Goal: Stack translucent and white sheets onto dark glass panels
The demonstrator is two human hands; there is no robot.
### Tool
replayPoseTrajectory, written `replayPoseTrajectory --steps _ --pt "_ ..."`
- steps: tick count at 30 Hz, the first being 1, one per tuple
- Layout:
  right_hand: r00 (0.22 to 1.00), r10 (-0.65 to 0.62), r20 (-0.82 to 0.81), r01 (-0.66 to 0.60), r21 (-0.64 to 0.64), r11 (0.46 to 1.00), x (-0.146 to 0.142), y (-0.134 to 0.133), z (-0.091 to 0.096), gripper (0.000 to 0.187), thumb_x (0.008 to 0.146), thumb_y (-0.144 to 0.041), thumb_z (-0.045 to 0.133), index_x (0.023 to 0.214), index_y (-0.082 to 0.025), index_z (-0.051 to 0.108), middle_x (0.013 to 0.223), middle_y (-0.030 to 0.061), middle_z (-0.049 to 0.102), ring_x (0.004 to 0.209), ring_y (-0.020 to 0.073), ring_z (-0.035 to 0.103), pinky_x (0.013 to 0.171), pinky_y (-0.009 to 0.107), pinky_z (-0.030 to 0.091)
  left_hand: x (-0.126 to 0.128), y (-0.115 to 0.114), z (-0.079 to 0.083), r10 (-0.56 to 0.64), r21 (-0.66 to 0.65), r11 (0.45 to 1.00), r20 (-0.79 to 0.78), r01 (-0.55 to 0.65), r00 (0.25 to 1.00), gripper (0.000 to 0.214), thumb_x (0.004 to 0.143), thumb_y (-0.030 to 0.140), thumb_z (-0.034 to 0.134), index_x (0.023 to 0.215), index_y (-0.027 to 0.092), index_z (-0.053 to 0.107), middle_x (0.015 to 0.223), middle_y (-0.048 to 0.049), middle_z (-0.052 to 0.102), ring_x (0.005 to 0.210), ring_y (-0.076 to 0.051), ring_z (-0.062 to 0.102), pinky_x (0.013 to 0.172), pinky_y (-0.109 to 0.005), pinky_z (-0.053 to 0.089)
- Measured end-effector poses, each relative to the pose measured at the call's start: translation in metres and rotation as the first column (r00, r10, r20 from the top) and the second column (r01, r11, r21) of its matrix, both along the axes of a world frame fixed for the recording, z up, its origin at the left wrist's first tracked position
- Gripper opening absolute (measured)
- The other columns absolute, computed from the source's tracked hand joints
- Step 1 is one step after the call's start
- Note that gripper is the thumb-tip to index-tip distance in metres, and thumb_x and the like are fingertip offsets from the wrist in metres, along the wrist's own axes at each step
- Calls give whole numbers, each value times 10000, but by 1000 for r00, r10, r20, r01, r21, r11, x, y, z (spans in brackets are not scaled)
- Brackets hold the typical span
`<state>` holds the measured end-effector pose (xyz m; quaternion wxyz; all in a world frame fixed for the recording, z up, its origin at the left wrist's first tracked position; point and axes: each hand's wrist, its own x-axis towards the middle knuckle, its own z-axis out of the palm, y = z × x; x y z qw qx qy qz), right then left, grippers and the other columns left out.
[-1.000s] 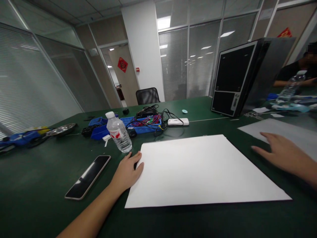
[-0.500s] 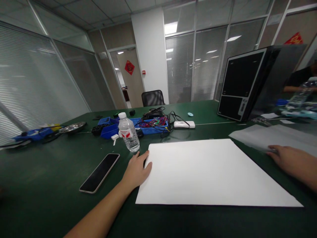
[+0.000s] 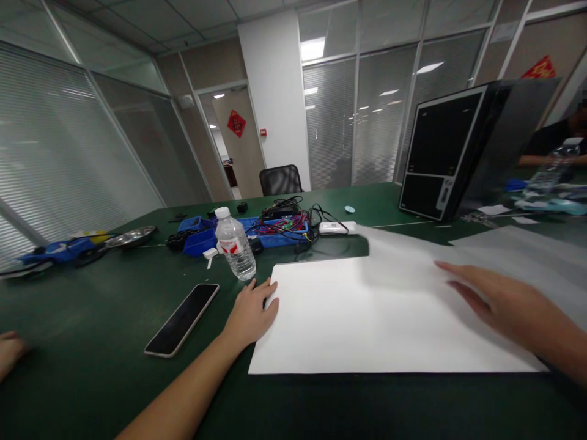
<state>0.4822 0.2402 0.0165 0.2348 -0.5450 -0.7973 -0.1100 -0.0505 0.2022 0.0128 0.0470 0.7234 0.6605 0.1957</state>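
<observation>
A large white sheet of paper [image 3: 321,330] lies flat on the dark green table before me. My left hand [image 3: 252,311] rests on its left edge with the fingers spread. Over the right part of the paper a second sheet [image 3: 398,250] rises, its far left corner curled up. My right hand [image 3: 495,299] is against this raised sheet, fingers stretched out and thumb apart, slightly blurred. Another pale sheet [image 3: 509,250] lies at the right, partly behind my right hand. Left of my left hand are a clear water bottle [image 3: 236,247] and a smartphone [image 3: 183,321].
Behind the bottle stands a blue tray [image 3: 284,238] of tangled wires, beside a white power strip [image 3: 337,228]. A black computer case [image 3: 444,153] stands at the back right. Another person's hand [image 3: 9,354] shows at the left edge; a person sits at the far right.
My right hand has moved left from the sheet at the right to above the white paper. A sheet now stands raised there. My left hand stays put; another person's hand has come in at the left.
</observation>
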Motion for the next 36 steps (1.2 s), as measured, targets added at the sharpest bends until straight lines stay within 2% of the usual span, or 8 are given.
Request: replayPoseTrajectory --steps 2,4,7,9,13,17,27,36 --pt "981 182 -68 -187 -78 979 -27 -15 -2 531 1073 -530 425 1487 -298 664 1379 108 741 1130 321 761 979 519 634 0 1 -1 -2 5 1000 2 2 1000 545 956 420 554 1445 230 703 1584 -89 608 1548 -359 488 1315 -607 320" --pt "938 304 -167 -332 -180 926 -49 -29 0 471 1054 -523 520 1442 -325 698 1375 89 745 1162 304 755 1013 507 634 -1 2 -2 -2 9 1000 1 2 1000 547 958 430 549 1439 224 708 1580 -94 612 1542 -363 495 1312 -611 325" --pt "871 371 -323 -463 -282 840 -63 -35 6 387 1037 -544 568 1275 -334 789 1327 79 766 1195 300 742 1049 494 623 -2 3 -4 -10 15 1000 4 10 1000 545 961 439 544 1436 227 709 1571 -92 622 1528 -347 517 1315 -597 328" --pt "872 309 -381 -432 -300 850 -54 -27 7 423 1046 -579 518 1209 -322 812 1296 87 775 1181 316 744 1009 500 641 -3 3 -5 -13 20 1000 10 13 1000 540 966 444 538 1430 230 713 1567 -89 627 1524 -337 524 1315 -591 331" --pt "948 24 -316 -125 -304 944 -6 8 -1 523 1010 -647 490 1231 -289 801 1336 107 756 1173 383 732 985 583 631 -4 5 -7 -14 28 1000 30 13 999 530 973 461 531 1409 232 728 1560 -85 633 1523 -332 526 1314 -587 334" --pt "964 -133 -231 40 -369 929 28 29 -9 552 990 -619 497 1232 -222 797 1330 146 752 1123 397 738 1021 591 603 -4 8 -8 -1 37 999 65 -1 998 507 964 489 538 1345 247 768 1517 -76 675 1498 -323 559 1311 -572 347" --pt "970 77 -232 -155 -344 926 -1 14 -18 507 1015 -615 528 1275 -276 801 1448 82 703 1367 360 642 1182 615 511 -2 6 -4 -17 31 999 61 15 998 531 986 530 508 1343 233 765 1515 -76 678 1503 -317 555 1319 -570 331" --pt "970 183 -157 -220 -260 940 -22 -2 -17 480 1030 -586 566 1359 -294 758 1485 92 671 1366 356 647 1139 685 519 0 5 -4 49 -28 998 -21 -50 999 673 931 631 587 1441 208 709 1607 -92 593 1558 -400 464 1308 -612 332"
